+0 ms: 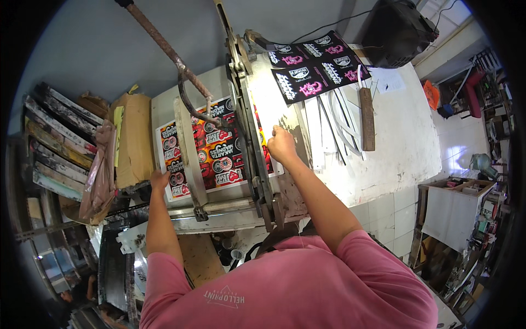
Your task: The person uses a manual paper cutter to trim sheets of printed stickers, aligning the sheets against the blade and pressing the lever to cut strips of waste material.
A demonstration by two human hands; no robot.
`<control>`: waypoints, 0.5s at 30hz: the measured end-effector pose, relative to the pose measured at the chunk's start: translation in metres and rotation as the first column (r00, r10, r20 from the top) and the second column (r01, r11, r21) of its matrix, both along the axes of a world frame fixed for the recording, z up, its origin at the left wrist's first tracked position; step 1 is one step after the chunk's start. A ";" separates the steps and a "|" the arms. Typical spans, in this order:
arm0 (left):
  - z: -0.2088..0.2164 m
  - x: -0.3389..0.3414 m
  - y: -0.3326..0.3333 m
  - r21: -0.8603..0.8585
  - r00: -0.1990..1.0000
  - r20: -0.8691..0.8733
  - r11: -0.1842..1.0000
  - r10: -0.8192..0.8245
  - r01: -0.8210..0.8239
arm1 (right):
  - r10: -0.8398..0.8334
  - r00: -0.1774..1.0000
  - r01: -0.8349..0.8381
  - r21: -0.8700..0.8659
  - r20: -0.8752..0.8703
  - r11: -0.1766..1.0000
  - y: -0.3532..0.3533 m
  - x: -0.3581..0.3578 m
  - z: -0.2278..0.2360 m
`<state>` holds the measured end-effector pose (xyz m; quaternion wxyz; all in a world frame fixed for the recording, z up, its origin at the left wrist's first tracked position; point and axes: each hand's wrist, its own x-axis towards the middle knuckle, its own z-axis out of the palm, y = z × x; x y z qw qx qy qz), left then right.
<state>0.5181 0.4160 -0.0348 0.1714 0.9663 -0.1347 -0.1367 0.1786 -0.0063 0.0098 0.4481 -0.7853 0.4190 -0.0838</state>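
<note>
A sheet of printed stickers (219,159) in red, black and yellow lies flat on the bed of a large paper cutter (186,126). The cutter's long dark blade arm (249,137) crosses over the sheet near its right side. My left hand (159,179) pinches the sheet's left edge, its thumb on top. Beyond the blade, my right hand (282,146) is closed, fingers curled at the sheet's right margin. A curved pale bar (190,153) spans the sheet, and a rusty handle (164,46) rises above it.
Black sheets with pink and white prints (315,66) lie at the far right. Beside them are thin cut strips (337,123) and a wooden stick (367,120) on the white table (405,142). A cardboard box (134,140) and stacked screen frames (66,137) stand left.
</note>
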 end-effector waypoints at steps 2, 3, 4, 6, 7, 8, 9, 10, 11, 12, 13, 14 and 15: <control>0.006 -0.008 -0.033 -0.039 0.998 -0.062 0.999 -0.009 0.007 | -0.038 0.999 0.038 -0.021 -0.010 0.999 -0.008 -0.006 -0.004; 0.007 -0.005 -0.031 -0.042 0.996 -0.084 0.999 0.009 -0.013 | -0.042 0.999 0.042 -0.035 0.001 0.999 -0.008 -0.006 -0.003; 0.004 0.000 -0.019 -0.041 0.994 -0.105 0.998 0.038 -0.043 | -0.035 0.999 0.035 -0.046 0.012 0.998 -0.006 -0.005 -0.003; 0.001 0.004 -0.009 -0.025 0.989 -0.132 0.997 0.071 -0.075 | -0.027 0.999 0.026 0.030 0.042 0.999 -0.011 -0.004 -0.003; 0.001 0.006 -0.012 -0.011 0.988 -0.137 0.997 0.075 -0.077 | -0.029 0.998 0.025 0.066 0.052 0.997 -0.014 -0.005 -0.004; 0.002 0.006 -0.012 0.003 0.987 -0.141 0.997 0.081 -0.081 | -0.051 0.997 0.045 0.107 0.059 0.993 -0.015 -0.006 -0.005; 0.003 0.003 -0.017 -0.025 0.986 -0.143 0.996 0.080 -0.084 | -0.049 0.997 0.042 0.126 0.056 0.991 -0.018 -0.009 -0.005; 0.004 0.000 -0.021 -0.053 0.986 -0.145 0.995 0.080 -0.088 | -0.047 0.997 0.039 0.145 0.054 0.989 -0.021 -0.011 -0.006; 0.005 -0.004 -0.026 -0.081 0.986 -0.147 0.992 0.081 -0.093 | -0.044 0.998 0.035 0.164 0.052 0.986 -0.023 -0.013 -0.007; 0.006 -0.004 -0.024 -0.082 0.985 -0.147 0.992 0.088 -0.100 | -0.088 0.992 0.067 0.206 0.094 0.976 -0.022 -0.012 -0.013; 0.008 -0.002 -0.022 -0.083 0.985 -0.148 0.991 0.094 -0.107 | -0.108 0.988 0.078 0.245 0.111 0.966 -0.023 -0.011 -0.020; 0.009 -0.002 -0.020 -0.084 0.984 -0.148 0.990 0.100 -0.114 | -0.129 0.983 0.088 0.283 0.128 0.955 -0.024 -0.011 -0.026; 0.010 -0.002 -0.021 -0.063 0.987 -0.137 0.993 0.086 -0.095 | -0.151 0.979 0.100 0.318 0.139 0.943 -0.025 -0.011 -0.026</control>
